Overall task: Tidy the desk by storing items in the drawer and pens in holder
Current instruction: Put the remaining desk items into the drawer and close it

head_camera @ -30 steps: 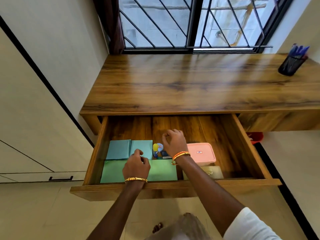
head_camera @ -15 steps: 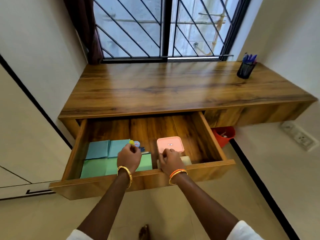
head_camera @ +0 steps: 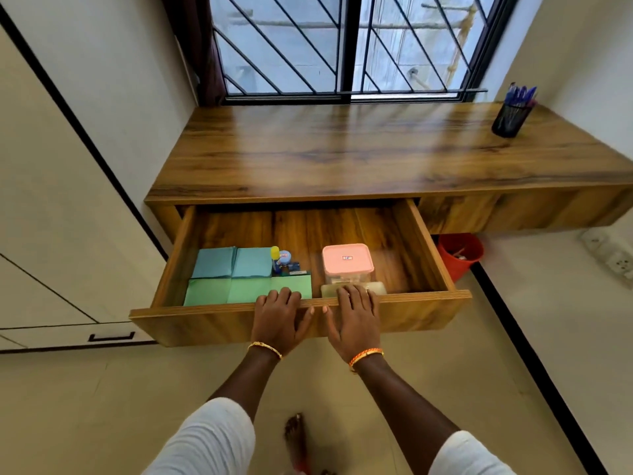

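The wooden drawer [head_camera: 421, 310] stands pulled out under the desk [head_camera: 342, 156]. Inside lie blue folders [head_camera: 233, 264] and green folders [head_camera: 222, 291] at the left, small bottles [head_camera: 282, 260] in the middle, and a pink-lidded box [head_camera: 346, 260] on a pale flat item [head_camera: 378, 287]. My left hand [head_camera: 279, 320] and my right hand [head_camera: 354, 318] lie flat, side by side, on the drawer's front panel, fingers over its top edge, holding nothing. A black mesh holder [head_camera: 511, 118] with blue pens stands at the desk's far right.
A red bin [head_camera: 460, 255] sits on the floor under the desk, right of the drawer. A white cabinet [head_camera: 51, 234] fills the left side. A barred window [head_camera: 342, 46] runs behind the desk. A power strip [head_camera: 609, 257] lies at the right wall.
Both hands came out of the drawer and back to its front panel. The view pulled back and now shows more of the floor and desk.
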